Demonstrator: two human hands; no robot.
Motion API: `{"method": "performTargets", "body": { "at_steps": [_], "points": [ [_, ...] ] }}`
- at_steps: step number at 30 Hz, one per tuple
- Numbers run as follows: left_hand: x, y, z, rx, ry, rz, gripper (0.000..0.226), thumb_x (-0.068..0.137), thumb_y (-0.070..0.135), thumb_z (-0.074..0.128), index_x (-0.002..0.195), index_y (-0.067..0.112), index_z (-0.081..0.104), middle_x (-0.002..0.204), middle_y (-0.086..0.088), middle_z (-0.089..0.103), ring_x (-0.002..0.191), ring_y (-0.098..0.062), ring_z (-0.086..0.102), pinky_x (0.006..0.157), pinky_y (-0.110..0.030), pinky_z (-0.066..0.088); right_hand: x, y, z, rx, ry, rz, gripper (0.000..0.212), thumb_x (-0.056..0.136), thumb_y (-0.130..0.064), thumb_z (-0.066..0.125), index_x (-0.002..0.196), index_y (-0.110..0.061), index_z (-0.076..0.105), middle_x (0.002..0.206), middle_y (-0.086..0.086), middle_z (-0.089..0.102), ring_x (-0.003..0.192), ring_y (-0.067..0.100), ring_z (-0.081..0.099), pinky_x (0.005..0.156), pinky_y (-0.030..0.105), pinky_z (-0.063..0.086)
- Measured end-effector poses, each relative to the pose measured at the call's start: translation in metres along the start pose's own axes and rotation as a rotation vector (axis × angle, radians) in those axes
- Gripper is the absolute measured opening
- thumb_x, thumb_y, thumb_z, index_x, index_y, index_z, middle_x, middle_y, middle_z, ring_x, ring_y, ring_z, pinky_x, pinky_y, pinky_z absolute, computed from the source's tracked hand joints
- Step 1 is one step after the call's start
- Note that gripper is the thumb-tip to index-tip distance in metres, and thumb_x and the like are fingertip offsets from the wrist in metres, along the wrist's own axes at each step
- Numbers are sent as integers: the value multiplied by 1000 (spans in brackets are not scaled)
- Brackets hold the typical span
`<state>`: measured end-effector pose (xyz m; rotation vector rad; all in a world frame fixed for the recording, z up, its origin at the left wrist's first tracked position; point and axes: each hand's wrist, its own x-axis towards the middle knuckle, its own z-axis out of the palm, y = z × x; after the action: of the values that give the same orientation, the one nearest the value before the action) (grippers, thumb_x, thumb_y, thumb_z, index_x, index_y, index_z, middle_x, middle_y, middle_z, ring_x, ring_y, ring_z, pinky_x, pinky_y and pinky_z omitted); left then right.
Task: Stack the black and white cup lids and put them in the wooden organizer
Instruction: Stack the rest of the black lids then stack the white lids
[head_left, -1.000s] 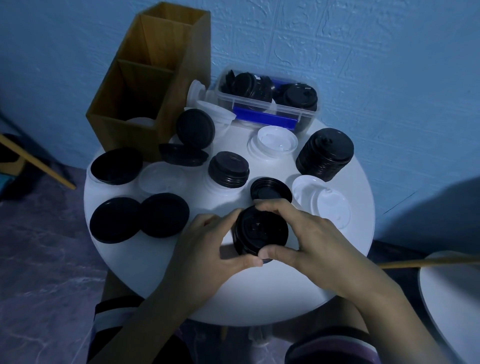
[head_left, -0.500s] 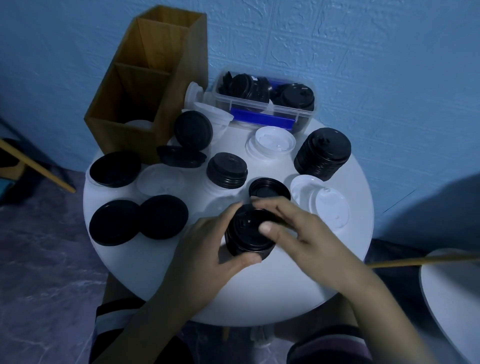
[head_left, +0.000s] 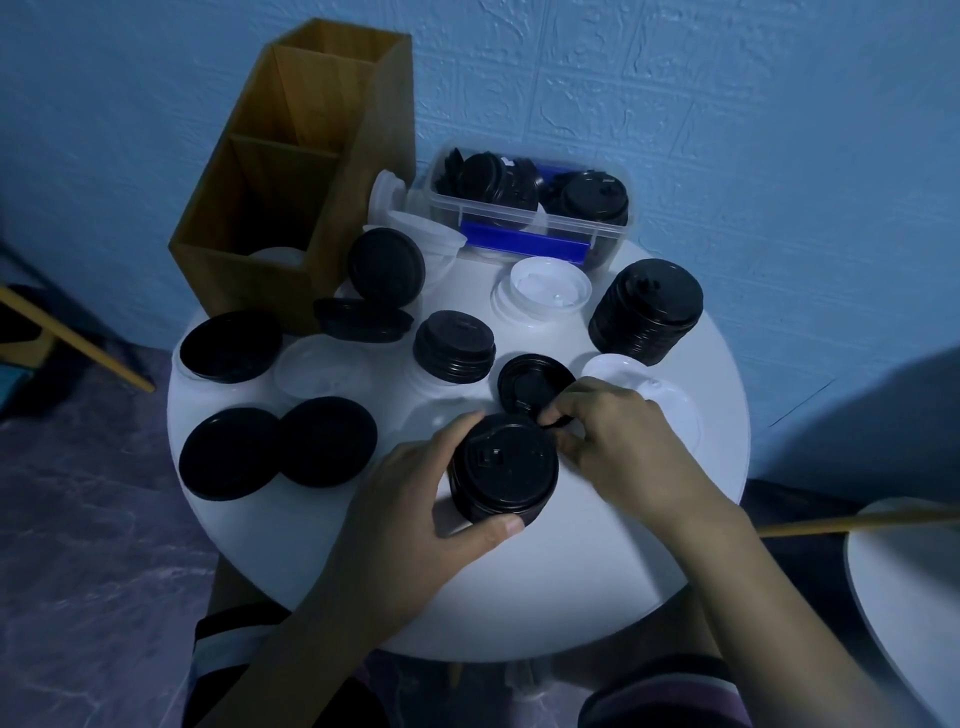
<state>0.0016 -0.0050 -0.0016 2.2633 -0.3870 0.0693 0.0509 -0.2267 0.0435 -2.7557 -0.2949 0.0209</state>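
Observation:
My left hand (head_left: 415, 509) grips a stack of black lids (head_left: 503, 470) at the front middle of the round white table (head_left: 519, 597). My right hand (head_left: 618, 441) pinches the near rim of a single black lid (head_left: 530, 382) lying just behind that stack. Other black lids lie around: a tall stack (head_left: 647, 310) at the right, a short stack (head_left: 453, 347) in the middle, flat ones (head_left: 278, 447) at the left. White lids (head_left: 543, 288) sit between them. The wooden organizer (head_left: 291, 171) stands at the back left with something pale in its front compartment.
A clear plastic box (head_left: 530, 208) with more black lids stands against the blue wall at the back. A second white round surface (head_left: 909, 597) and a wooden rod (head_left: 857, 522) are at the right. A chair leg (head_left: 78, 338) shows at the left.
My right hand let go of the held stack and moved back to the single black lid behind it. My left hand kept the stack and shifted it slightly left.

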Motion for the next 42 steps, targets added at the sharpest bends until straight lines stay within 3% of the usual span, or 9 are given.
{"method": "performTargets", "body": {
  "at_steps": [5, 10, 14, 21, 25, 29, 34, 37, 42],
  "points": [
    [0, 0, 0, -13, -12, -1, 79, 72, 56, 80, 138, 59, 37, 116, 33, 54, 115, 3, 50, 93, -29, 45, -2, -1, -6, 372, 126, 53, 11, 100, -21, 60, 95, -29, 65, 75, -12, 66, 68, 12, 69, 63, 29, 52],
    [-1, -2, 1, -14, -9, -22, 80, 69, 64, 75, 138, 63, 34, 117, 42, 46, 114, 6, 48, 93, -24, 42, -8, -10, -32, 906, 252, 49, 13, 105, -14, 52, 103, -14, 65, 74, 12, 57, 54, 18, 54, 48, 27, 47],
    [0, -2, 1, -10, -15, -12, 81, 70, 67, 71, 142, 54, 38, 114, 34, 55, 112, 3, 51, 88, -22, 42, -11, -6, -40, 1039, 96, 112, 22, 105, -15, 49, 105, -22, 70, 71, 13, 44, 51, 15, 38, 43, 24, 39],
    [2, 1, 1, -6, -9, -7, 83, 70, 64, 75, 143, 55, 37, 116, 36, 53, 112, 7, 51, 90, -21, 43, -15, -14, -25, 893, -186, 157, 25, 83, -41, 73, 104, -27, 72, 75, -4, 54, 64, 13, 46, 47, 23, 37],
    [1, 0, 1, -3, 0, -13, 83, 72, 56, 82, 141, 56, 36, 119, 44, 45, 113, 14, 46, 88, -10, 34, -16, -19, -16, 722, -150, 212, 40, 81, -47, 77, 119, -41, 67, 91, -13, 58, 61, 6, 52, 55, 16, 40],
    [2, 3, 1, -29, -4, 5, 81, 72, 55, 82, 139, 57, 36, 117, 41, 53, 114, 11, 49, 86, -8, 37, -26, -26, -14, 357, 10, 200, 48, 77, -71, 64, 116, -45, 56, 101, -16, 60, 72, 6, 61, 74, 29, 48],
    [4, 0, 2, -77, -20, -25, 76, 71, 62, 79, 137, 49, 45, 122, 27, 62, 119, -1, 56, 94, -34, 50, -36, -41, -18, 156, 38, 114, 61, 76, -82, 50, 122, -43, 59, 105, -19, 59, 83, 6, 60, 84, 32, 48],
    [4, 2, 2, -71, -6, -35, 73, 70, 60, 82, 134, 52, 47, 118, 28, 62, 115, -1, 56, 91, -35, 50, -40, -45, -18, 94, -4, 116, 90, 62, -94, 43, 136, -44, 52, 117, -22, 55, 94, 6, 61, 86, 29, 47],
    [4, 1, 4, -62, -19, -38, 74, 67, 69, 74, 134, 53, 46, 116, 28, 62, 115, -2, 55, 91, -38, 50, -42, -40, -18, 102, -11, 7, 89, 68, -80, 48, 148, -39, 46, 130, -25, 55, 113, 5, 53, 96, 29, 48]
  ]
}}
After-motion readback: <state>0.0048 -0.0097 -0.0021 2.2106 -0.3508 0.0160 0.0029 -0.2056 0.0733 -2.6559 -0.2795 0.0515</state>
